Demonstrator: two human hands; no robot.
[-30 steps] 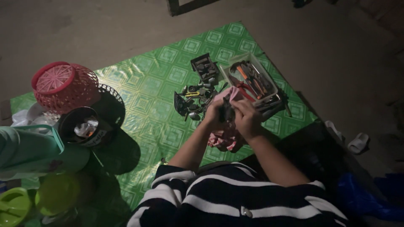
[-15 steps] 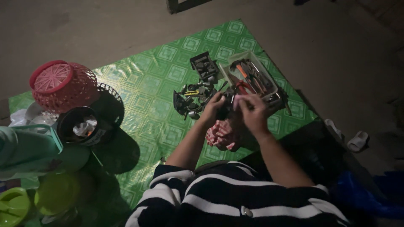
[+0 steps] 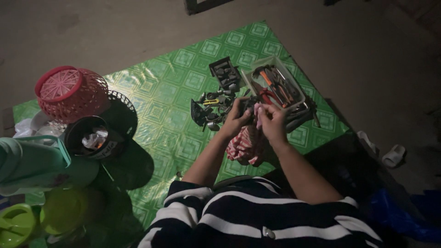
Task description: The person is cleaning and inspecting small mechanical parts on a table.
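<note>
My left hand (image 3: pixel 235 120) grips a small dark metal part (image 3: pixel 248 104) over the green patterned mat (image 3: pixel 170 92). Right beside it, touching the same part, my right hand (image 3: pixel 274 121) pinches a red-and-white cloth (image 3: pixel 245 146) that hangs below both hands. Just beyond my fingers lies a pale plastic tray (image 3: pixel 294 89) with red-handled and orange-handled tools. Left of the tray, a pile of dark metal parts (image 3: pixel 210 106) and a small dark box (image 3: pixel 225 73) rest on the mat.
At the left stand an upturned red basket (image 3: pixel 69 92), a black basket (image 3: pixel 123 110), a round black container (image 3: pixel 89 138), a teal jug (image 3: pixel 27 160) and green plastic vessels (image 3: pixel 18 225). Pale sandals (image 3: pixel 394 156) lie on the bare floor at the right.
Both hands have shifted a little up and apart while staying on the dark part and the cloth. The cloth now hangs more visibly below them.
</note>
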